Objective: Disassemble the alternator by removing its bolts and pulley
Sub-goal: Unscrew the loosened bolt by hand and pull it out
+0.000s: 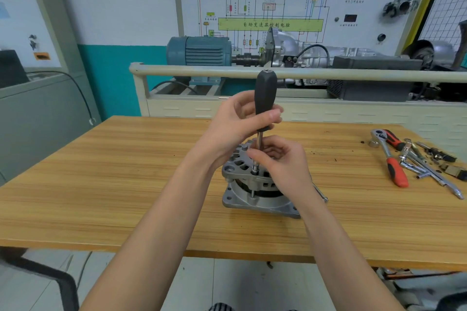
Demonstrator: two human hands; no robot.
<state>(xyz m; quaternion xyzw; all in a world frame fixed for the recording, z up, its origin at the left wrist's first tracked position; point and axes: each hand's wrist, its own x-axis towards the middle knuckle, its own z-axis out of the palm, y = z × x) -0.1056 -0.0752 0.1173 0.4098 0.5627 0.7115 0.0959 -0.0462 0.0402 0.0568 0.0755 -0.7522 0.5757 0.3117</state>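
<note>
A grey metal alternator (255, 197) stands upright on the wooden table (101, 184), near its middle. A nut driver with a black handle (264, 98) stands vertically over it, its socket tip on a bolt (254, 171) at the housing's top edge. My left hand (237, 121) is wrapped around the lower part of the handle. My right hand (280, 159) pinches the steel shaft just above the socket and hides part of the alternator's top. A loose long bolt (320, 193) lies on the table just right of the alternator.
At the right end of the table lie a red-handled ratchet (394, 164), chrome extension bars (429, 171) and several small parts. Behind the table stands a training bench with a blue motor (199, 50) and a gearbox. A dark chair edge (50, 275) shows at lower left.
</note>
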